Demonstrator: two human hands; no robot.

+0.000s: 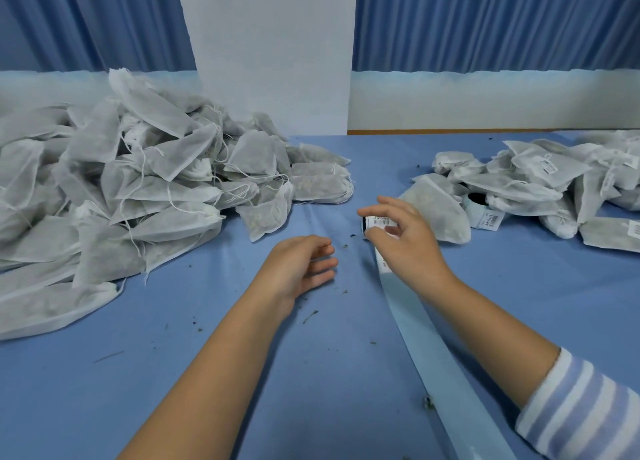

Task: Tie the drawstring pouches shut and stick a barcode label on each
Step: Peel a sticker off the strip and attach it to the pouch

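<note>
A big heap of white drawstring pouches (138,182) covers the left of the blue table, their strings loose. A smaller pile of pouches with barcode labels (540,179) lies at the right. My right hand (405,241) curls over a small roll of barcode labels (379,222), thumb and fingers around it. The roll's pale backing strip (433,348) trails toward me under that wrist. My left hand (304,265) rests on the cloth with loosely curled fingers and holds nothing. One filled pouch (436,213) lies just behind my right hand.
A second label roll (479,205) sits among the right pile. Dried herb crumbs (311,316) dot the blue tablecloth (242,373). Blue curtains and a white pillar (270,51) stand behind the table.
</note>
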